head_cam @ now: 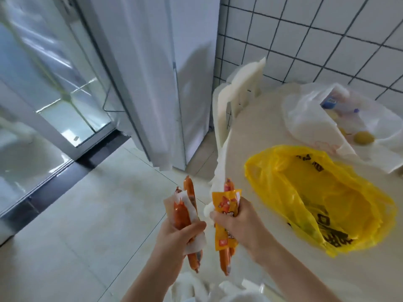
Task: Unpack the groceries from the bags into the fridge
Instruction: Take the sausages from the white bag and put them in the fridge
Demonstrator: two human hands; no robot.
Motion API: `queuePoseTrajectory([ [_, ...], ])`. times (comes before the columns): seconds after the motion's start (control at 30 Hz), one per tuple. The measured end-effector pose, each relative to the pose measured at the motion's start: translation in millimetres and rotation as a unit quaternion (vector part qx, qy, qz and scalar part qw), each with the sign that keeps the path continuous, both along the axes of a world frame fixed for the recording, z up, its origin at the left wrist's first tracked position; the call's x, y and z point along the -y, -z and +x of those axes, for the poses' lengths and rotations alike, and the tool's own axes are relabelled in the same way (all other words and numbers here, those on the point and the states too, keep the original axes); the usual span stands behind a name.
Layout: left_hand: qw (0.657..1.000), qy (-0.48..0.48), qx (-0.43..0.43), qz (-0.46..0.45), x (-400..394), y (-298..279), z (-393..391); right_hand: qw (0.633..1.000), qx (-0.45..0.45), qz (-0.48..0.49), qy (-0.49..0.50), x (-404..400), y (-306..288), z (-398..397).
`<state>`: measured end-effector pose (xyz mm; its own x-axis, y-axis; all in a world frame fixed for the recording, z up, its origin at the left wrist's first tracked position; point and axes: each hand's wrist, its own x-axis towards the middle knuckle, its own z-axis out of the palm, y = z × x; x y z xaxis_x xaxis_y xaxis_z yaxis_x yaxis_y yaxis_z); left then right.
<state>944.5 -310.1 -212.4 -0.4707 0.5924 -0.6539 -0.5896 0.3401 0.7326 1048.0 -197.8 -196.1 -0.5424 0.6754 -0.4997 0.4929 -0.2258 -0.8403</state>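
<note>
Both forearms are bare to the frame's edge, and the hands (220,227) wear no gloves, rings or watch.

Black printed characters mark the crumpled yellow plastic bag (322,199) on the right, but blur leaves them unreadable.

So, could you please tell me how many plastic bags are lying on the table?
2. The yellow bag lies nearer the person, by the right hand; the white bag sits farther back by the tiled wall, still holding groceries. More may lie out of frame.
</note>
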Motion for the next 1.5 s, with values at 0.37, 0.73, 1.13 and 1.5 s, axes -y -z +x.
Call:
queuePoseTrajectory([
  [0.37, 0.986, -0.154, -0.033, -0.053, 163, 2, -158, 0.981, 0.008, 0.007, -0.195, 138, -10, -194],
  [0.73, 0.964, -0.255, -0.054, -0.061, 203, 3, -284, 0.981, 0.004, -0.038, -0.188, 167, -5, -331],
  [1.13, 0.973, -0.217, -0.066, -0.035, 99, 5, -401, 0.995, -0.066, 0.017, -0.073, 87, -13, -463],
  [1.5, 0.988, -0.126, -0.090, 0.006, 25, -13, -549, 0.991, -0.069, 0.093, 0.070, 17, -15, -566],
])
